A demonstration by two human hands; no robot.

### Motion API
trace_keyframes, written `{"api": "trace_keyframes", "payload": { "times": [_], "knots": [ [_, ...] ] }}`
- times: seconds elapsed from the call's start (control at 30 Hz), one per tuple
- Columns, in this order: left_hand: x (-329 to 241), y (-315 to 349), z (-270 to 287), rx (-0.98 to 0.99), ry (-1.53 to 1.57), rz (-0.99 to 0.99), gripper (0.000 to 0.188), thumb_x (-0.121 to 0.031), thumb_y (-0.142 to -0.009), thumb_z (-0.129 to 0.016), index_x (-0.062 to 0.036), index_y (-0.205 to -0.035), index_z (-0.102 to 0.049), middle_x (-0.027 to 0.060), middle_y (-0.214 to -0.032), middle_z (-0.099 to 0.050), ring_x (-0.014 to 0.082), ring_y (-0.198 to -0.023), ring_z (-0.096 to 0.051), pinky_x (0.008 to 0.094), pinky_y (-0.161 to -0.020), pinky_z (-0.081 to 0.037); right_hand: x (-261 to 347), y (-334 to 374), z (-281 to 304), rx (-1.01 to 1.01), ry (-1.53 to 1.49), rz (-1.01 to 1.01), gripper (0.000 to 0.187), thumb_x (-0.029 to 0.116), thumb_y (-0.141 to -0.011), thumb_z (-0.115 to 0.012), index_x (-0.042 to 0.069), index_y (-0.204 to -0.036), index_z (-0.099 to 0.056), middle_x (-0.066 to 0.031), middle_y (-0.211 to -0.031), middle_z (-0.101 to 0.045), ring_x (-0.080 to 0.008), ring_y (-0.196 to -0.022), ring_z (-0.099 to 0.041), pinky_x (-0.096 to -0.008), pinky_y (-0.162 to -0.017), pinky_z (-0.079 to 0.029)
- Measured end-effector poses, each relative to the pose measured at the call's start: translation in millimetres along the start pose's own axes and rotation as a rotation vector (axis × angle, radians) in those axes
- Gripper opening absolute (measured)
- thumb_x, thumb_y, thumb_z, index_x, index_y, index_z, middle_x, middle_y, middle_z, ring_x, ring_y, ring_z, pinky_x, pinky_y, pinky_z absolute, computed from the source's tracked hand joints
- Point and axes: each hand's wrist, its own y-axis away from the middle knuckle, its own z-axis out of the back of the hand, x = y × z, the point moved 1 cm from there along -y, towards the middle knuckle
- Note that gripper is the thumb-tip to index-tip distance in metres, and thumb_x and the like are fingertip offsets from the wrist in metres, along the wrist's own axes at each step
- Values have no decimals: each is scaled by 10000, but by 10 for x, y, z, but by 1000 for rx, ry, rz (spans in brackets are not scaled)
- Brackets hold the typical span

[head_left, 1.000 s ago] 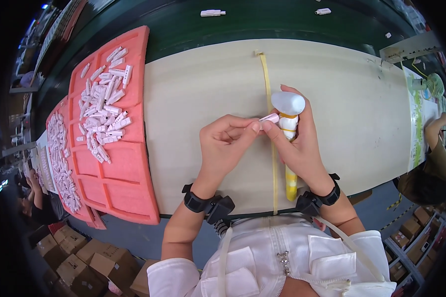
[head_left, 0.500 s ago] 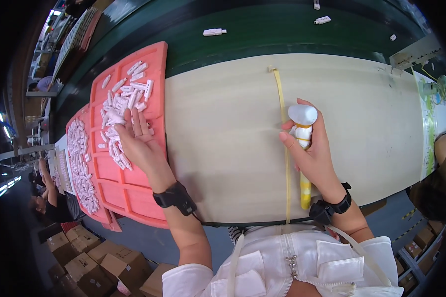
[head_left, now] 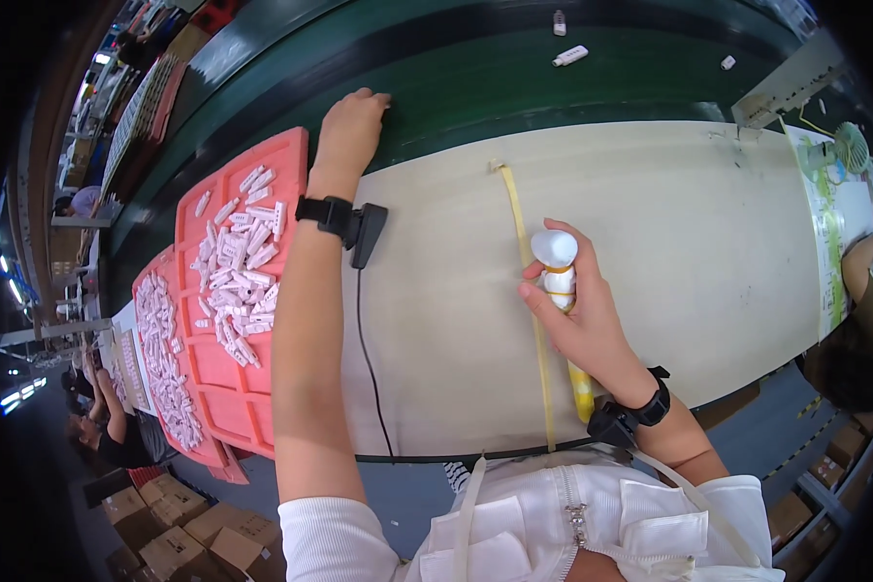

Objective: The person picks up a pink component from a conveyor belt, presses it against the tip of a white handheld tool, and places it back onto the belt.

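My left hand (head_left: 351, 134) reaches over the green conveyor belt (head_left: 436, 82) past the far end of the pink tray (head_left: 296, 155). Its fingers curl down toward the belt, and the back of the hand hides whatever they hold. Around a tool with a yellow handle and a rounded white head (head_left: 554, 249), my right hand (head_left: 589, 315) is closed above the pale worktop (head_left: 436, 291). White bands and yellow ties wrap the tool below its head. Many small white plastic pieces (head_left: 238, 254) lie heaped in the tray.
On the belt lie a white stick-shaped piece (head_left: 570, 55) and two smaller pieces. A second pink tray (head_left: 186, 364) of white pieces stands farther left. Yellow tape (head_left: 520, 218) crosses the worktop. At right are a metal bracket (head_left: 781, 82) and a small green fan (head_left: 849, 147).
My left hand has gone from above the tray's pieces to the far belt, covering where a white piece lay. The right hand keeps the tool. The whole view has shifted somewhat.
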Motion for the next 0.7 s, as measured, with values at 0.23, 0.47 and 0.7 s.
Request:
{"api": "trace_keyframes", "payload": {
  "times": [0.23, 0.47, 0.7],
  "knots": [
    [-1083, 897, 555, -69, 1037, 528, 173, -29, -875, -739, 15, -1031, -680, 133, -1012, -719, 178, -913, -728, 309, -757, -568, 208, 18, 112, 34, -69, -28, 555, 75, -1010, -574, 83, -1510, -334, -38, -1056, -609, -62, -646, -527, -226, -532, -435],
    [-1914, 1449, 413, -170, 845, 383, 256, -48, -764, -835, -53, -999, -732, 58, -1011, -703, 214, -938, -670, 369, -843, -502, 202, 84, -84, 180, -10, -164, 471, 88, -1056, -440, 75, -1514, -328, -46, -1040, -610, -60, -560, -503, -215, -527, -422],
    [-1907, 1532, 346, -230, 821, 401, 198, -67, -729, -843, -58, -913, -768, 30, -950, -704, 224, -908, -649, 367, -874, -451, 193, 69, -168, 206, 172, -155, 464, 86, -1054, -438, 58, -1505, -330, -57, -1021, -633, -63, -577, -529, -221, -532, -433]
  ]
}}
